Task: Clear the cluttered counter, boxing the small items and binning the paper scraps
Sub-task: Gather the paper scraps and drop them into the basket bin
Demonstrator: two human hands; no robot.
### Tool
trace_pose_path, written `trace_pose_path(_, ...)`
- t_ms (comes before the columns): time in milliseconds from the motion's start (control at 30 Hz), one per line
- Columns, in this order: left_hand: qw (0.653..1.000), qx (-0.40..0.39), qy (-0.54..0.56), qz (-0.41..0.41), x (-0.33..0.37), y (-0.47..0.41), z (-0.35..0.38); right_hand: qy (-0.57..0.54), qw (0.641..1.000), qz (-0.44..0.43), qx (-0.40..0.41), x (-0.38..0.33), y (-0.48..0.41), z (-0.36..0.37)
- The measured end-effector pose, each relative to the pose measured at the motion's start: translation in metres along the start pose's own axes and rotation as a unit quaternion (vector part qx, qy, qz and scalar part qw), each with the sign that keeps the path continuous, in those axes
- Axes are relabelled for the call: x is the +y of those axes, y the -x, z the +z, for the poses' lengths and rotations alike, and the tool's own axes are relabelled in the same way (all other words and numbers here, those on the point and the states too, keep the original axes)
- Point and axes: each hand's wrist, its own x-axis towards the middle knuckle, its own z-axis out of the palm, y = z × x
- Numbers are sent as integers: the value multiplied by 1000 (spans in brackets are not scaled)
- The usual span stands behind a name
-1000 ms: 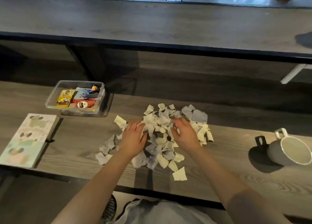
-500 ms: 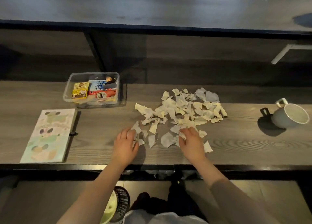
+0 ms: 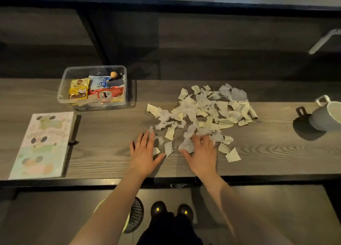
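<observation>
On the dark grey wood-grain counter (image 3: 110, 134), centre-right: torn white and cream paper scraps (image 3: 203, 111), one loose heap. Its long axis runs left-right along the counter, and a thinner tail trails towards the near edge.

Left hand (image 3: 144, 154): palm down, fingers straight and spread wide, pointing away from the person. The fingertips touch the scraps at the heap's near-left fringe.

Right hand (image 3: 201, 156): at the near edge of the heap, fingers curled narrowly over several scraps, thumb out to the left against a larger piece.

Clear rectangular plastic box (image 3: 63, 89): far left of the heap and well apart from it, with its long axis left-right. It holds a yellow packet (image 3: 78, 88), a blue-and-white packet (image 3: 99, 83) and a red packet (image 3: 107, 93).

Pastel illustrated notebook (image 3: 42, 145): left of the hands, flat, long axis near-far.

Grey mug (image 3: 321, 118): far right, handle on its far-left side.

Black mesh waste bin (image 3: 135, 215): on the floor below the counter, partly hidden by the left forearm.
</observation>
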Motion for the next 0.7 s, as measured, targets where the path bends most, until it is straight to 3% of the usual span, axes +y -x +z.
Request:
trace_pose_path(100,997,74,20,26,0,4,15,-5,996,-77,47,4,2,12)
trace_pose_path(300,986,162,32,29,0,15,26,-30,985,-166,43,12,2,12)
trace_pose_path(567,985,158,-8,64,-1,12,20,-128,982,-117,-70,15,0,-2)
trace_pose_path(700,997,81,-15,6,2,10,9,-19,990,-137,-39,6,-6,1)
